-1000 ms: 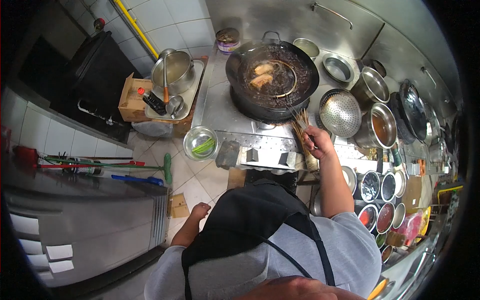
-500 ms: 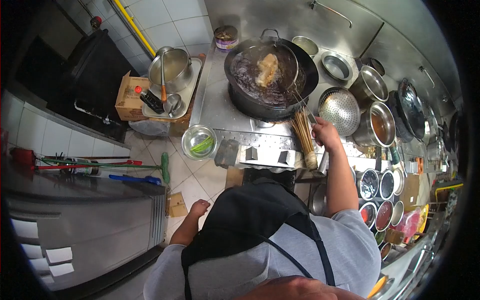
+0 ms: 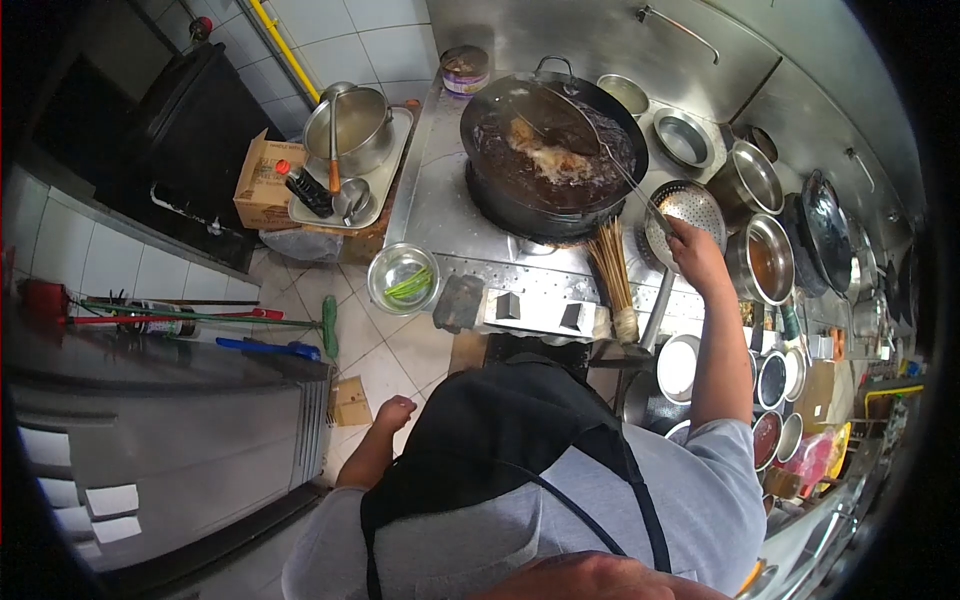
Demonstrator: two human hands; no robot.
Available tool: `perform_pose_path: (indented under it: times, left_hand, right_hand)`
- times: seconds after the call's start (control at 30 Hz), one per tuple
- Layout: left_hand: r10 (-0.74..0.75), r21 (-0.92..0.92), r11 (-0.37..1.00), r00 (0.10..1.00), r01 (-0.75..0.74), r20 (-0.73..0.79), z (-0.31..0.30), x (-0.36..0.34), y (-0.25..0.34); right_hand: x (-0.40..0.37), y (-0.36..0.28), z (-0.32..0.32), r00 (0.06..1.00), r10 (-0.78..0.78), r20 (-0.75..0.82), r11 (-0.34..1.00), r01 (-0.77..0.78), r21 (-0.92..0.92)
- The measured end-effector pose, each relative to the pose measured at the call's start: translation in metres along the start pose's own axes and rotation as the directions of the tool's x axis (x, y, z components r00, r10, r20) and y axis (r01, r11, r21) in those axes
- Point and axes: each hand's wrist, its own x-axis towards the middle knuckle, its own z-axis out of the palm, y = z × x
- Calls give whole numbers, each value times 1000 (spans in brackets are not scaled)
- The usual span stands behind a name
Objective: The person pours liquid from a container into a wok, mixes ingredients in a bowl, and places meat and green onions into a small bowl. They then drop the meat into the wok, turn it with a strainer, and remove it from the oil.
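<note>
My right hand [image 3: 697, 256] is closed around the handle of a wire strainer [image 3: 560, 118], whose round head reaches over the wok. Dark bubbling oil fills the black wok [image 3: 475, 145], and a pale golden piece of food [image 3: 550, 158] floats in it below the strainer. Low on the left, away from the stove, my left hand [image 3: 396, 411] hangs with its fingers curled; whatever it may hold is too small to tell. A bamboo brush [image 3: 614, 280] stands at the stove's front edge, left of my right hand, beside a perforated ladle [image 3: 690, 215].
Left of the stove, a tray [image 3: 385, 190] bears a pot [image 3: 350, 130], a ladle and a red-capped bottle [image 3: 310, 192]. A glass bowl with green strips [image 3: 408, 285] sits at the stove's front left corner. Metal pots [image 3: 762, 258] and seasoning containers [image 3: 770, 380] line the right side.
My right hand has moved right and slightly up with the strainer. The strainer's head now lies over the food, which looks more spread out in the oil. My left hand is nearly unmoved.
</note>
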Motion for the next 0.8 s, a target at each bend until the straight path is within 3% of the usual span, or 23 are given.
perform_pose_path:
  times: [0.1, 0.13, 0.17, 0.2, 0.3, 0.33, 0.4, 0.5, 0.63, 0.7, 0.8]
  left_hand:
    - [0, 57, 998, 1000, 0, 3, -1, -11, -14]
    - [291, 373, 877, 953, -301, 84, -3, -9, -32]
    - [513, 608, 577, 821, -546, 250, -4, -6, -43]
    - [514, 608, 575, 820, -548, 253, -5, -8, -41]
    - [221, 522, 797, 951, -305, 217, -6, -23, -35]
    - [221, 522, 797, 951, -305, 217, -6, -27, -27]
    - [12, 197, 980, 999, -22, 49, -7, -29, -12]
    - [127, 99, 986, 988, -135, 85, -3, -8, -24]
    - [88, 148, 985, 996, -91, 30, 1, 0, -18]
    - [44, 79, 996, 998, -47, 37, -1, -3, -11]
    - [56, 95, 994, 998, -58, 26, -6, -13, 0]
  right_hand:
    - [-9, -12, -16, 998, 33, 50, 998, -36, 50]
    - [-12, -16, -20, 998, 51, 39, 995, -54, 86]
    - [-15, -18, -22, 997, 69, 28, 990, -71, 122]
    - [-17, -21, -24, 997, 72, 27, 990, -74, 121]
    - [-20, -21, -21, 996, 83, -19, 988, -80, 133]
    - [-19, -15, -16, 992, 114, -57, 979, -102, 179]
    - [-18, -7, -11, 985, 143, -94, 967, -119, 224]
    - [-17, 1, -7, 971, 217, -97, 946, -185, 268]
    - [-15, 21, -2, 954, 236, -184, 948, -184, 261]
    - [-16, 34, -2, 948, 242, -208, 950, -188, 249]
    - [-20, 39, -6, 941, 253, -223, 917, -161, 365]
